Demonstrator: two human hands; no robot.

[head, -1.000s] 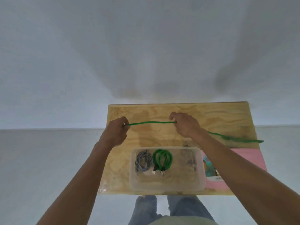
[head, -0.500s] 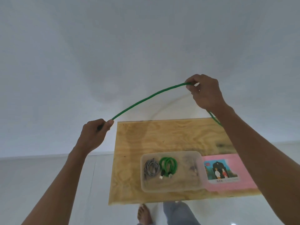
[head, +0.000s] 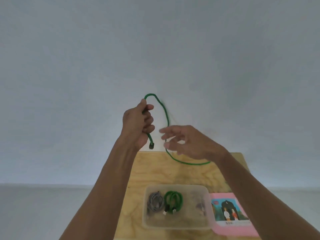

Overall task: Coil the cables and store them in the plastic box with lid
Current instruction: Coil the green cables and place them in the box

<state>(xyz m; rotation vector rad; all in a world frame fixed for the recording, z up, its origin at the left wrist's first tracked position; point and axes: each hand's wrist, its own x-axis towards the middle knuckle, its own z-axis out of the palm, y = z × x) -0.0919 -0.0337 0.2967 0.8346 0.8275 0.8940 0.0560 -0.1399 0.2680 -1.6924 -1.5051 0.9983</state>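
The wall [head: 155,49] fills the space above and behind both hands, pale and bare. Below the hands lies the bench [head: 155,174], a plywood top whose far edge sits just under the right wrist. On it, nearer the person than either hand, stands the box [head: 176,224], clear plastic and open at the top; no lid can be made out on it. To the right of the box, under the right forearm, lies a pink booklet [head: 230,212] touching or just beside the box wall. Inside the box, at its left end, sit a grey coil [head: 155,201] and, just beside it, a green coil [head: 173,200], both already wound; something small and blurred lies toward the right end and cannot be identified.

The loose cable [head: 165,115], green, is held up in front of the wall. The left hand [head: 138,123] grips it in a fist, with the short end and its dark plug [head: 151,146] hanging just below that hand. From the top of the fist the cable arches over and drops between the hands, then curves away under the right hand toward the bench. The right hand [head: 188,141] has its fingers spread and relaxed, holding nothing, with the cable passing just beside the fingertips.

The step in hand appears to be winding the first loop of this cable. The next move likely calls for the right hand to catch the hanging length and bring it up to the left fist, keeping loops even and small enough for the box.
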